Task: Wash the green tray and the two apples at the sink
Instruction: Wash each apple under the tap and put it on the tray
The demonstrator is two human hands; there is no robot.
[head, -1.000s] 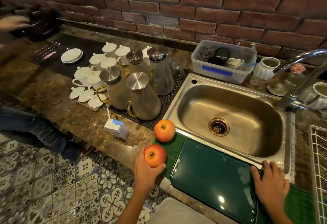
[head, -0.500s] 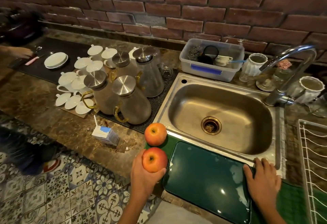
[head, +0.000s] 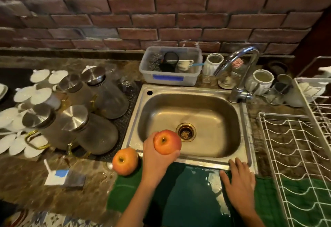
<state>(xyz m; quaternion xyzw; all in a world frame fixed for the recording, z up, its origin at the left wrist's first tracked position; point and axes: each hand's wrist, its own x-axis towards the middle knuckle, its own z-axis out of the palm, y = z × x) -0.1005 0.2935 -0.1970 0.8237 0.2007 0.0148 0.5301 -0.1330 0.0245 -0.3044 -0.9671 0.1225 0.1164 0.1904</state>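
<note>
2 bare forearms are seen rising from the lower edge of the view, each ending in a bare hand: the left hand (head: 157, 160) and the right hand (head: 239, 185). No sleeve, glove, watch or ring is seen on them.

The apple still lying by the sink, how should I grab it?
Cup your hand over the apple from above, fingers round its widest part. It sits free on the green cloth, stem dimple facing up, with open space overhead.
</note>
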